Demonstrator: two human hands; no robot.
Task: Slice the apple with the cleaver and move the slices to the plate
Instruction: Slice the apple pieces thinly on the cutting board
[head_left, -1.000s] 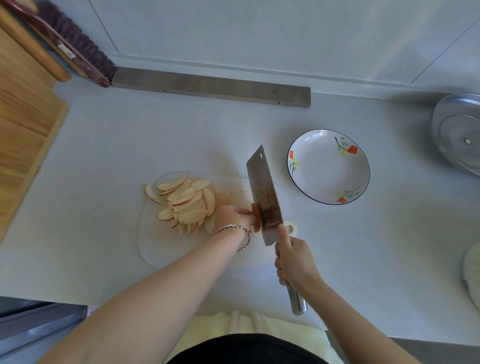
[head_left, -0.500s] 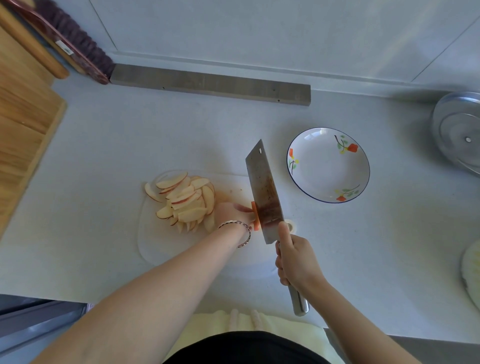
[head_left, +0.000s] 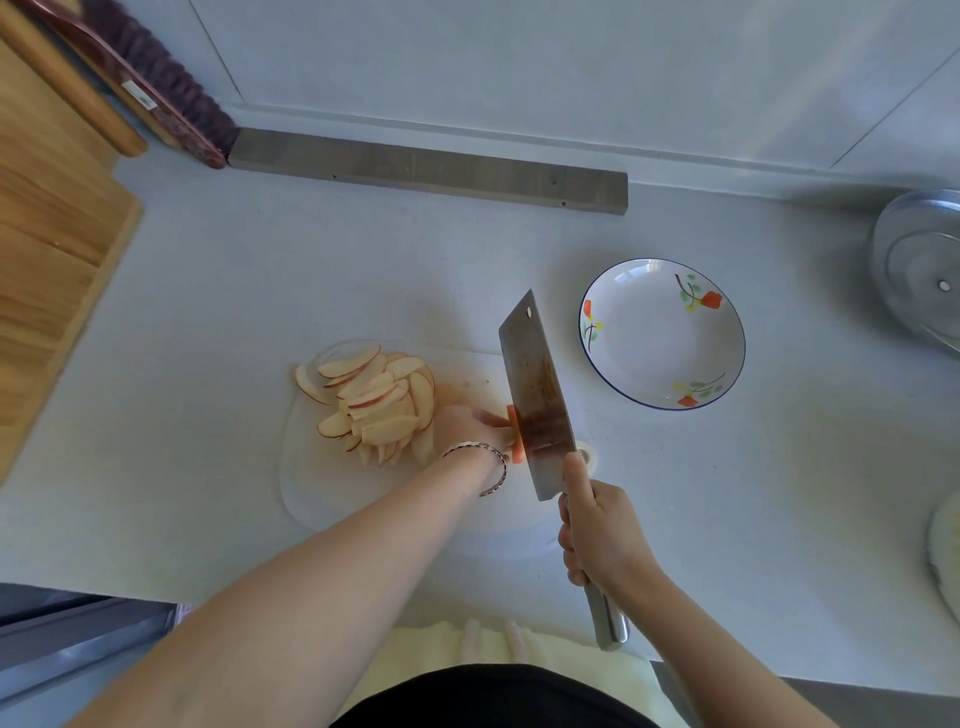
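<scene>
Left wrist: a thin, silver-coloured bracelet (head_left: 475, 445) of small links, worn just behind the left hand (head_left: 467, 423).
Left forearm (head_left: 337, 561): bare from the bracelet to the bottom edge.
Right forearm (head_left: 701, 639): bare from the right hand (head_left: 602, 535) to the bottom edge.
Torso: a black garment (head_left: 493, 696), seen at bottom centre.
Waist: pale yellow cloth (head_left: 415, 654) in soft folds above the black; whether it is worn cannot be told.

apple slices (head_left: 371, 402) on board (head_left: 311, 488), plate (head_left: 662, 335) right of cleaver (head_left: 537, 395)

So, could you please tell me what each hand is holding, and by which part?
The right hand grips the cleaver by its handle; the left hand holds the small apple piece by its side.
</scene>
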